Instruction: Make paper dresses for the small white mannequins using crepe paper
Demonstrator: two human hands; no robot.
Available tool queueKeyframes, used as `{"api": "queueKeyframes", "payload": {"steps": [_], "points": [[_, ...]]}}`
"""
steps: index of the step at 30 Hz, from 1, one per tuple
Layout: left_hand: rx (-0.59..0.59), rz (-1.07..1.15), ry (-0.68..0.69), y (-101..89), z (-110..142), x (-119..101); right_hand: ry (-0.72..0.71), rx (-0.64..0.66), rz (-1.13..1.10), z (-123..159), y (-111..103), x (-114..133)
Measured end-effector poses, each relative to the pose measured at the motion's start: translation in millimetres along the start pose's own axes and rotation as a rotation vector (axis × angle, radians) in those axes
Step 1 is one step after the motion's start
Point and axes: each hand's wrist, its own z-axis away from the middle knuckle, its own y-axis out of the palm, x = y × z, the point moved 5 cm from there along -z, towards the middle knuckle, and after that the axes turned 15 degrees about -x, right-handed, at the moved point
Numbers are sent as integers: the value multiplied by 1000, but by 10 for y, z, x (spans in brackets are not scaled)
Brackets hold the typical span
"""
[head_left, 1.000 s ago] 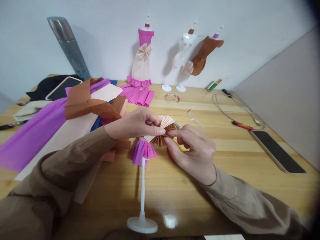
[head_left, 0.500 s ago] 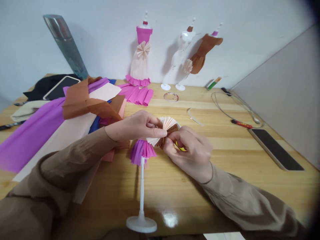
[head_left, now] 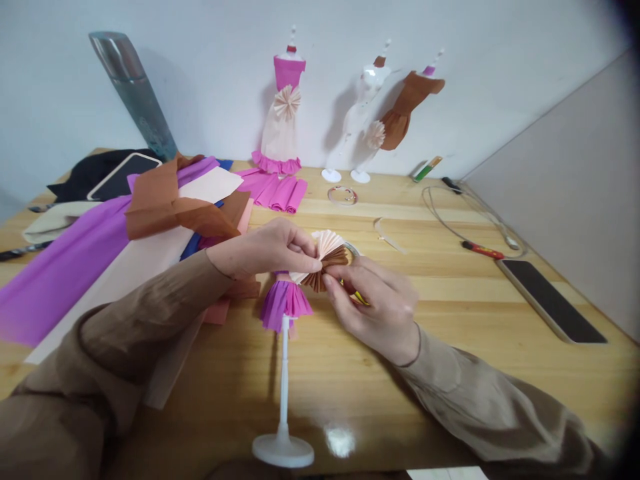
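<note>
My left hand [head_left: 265,248] and my right hand [head_left: 377,303] meet over a small white mannequin stand [head_left: 283,400] in the middle of the wooden table [head_left: 450,320]. Both pinch a pleated paper fan [head_left: 327,252], peach on top and brown below, held at the mannequin's waist. A purple pleated paper skirt [head_left: 285,303] hangs on the mannequin just under the fan. The mannequin's upper body is hidden behind my fingers.
Sheets of purple, brown and peach paper [head_left: 125,233] lie at the left. Three dressed mannequins [head_left: 283,113] stand by the wall, beside pink pleated paper [head_left: 275,190] and a tape ring [head_left: 343,195]. A phone [head_left: 550,300], cable [head_left: 470,213] and red pen [head_left: 483,250] lie at the right. A metal bottle [head_left: 133,90] leans at the back left.
My right hand has shifted slightly left and its fingers have re-gripped the fan's brown lower half. My left hand and the mannequin have stayed in place.
</note>
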Motion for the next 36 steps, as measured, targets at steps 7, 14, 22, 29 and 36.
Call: {"api": "queueKeyframes", "payload": {"steps": [7,14,22,29,36], "points": [[-55,-19,-19,-34,-15,-14,-9,-9,-52,19,-14,15],[-3,-88,16,-82,-14,-29,-43,-144,-66,-34,-149,-59],[175,-317,118,33,114,-123,593,176,-426,48,148,-349],[156,-324,38,-30,99,-1,947,239,-734,154,316,-363],[83,-347,73,-111,127,-45,953,255,-771,164,355,-368]]}}
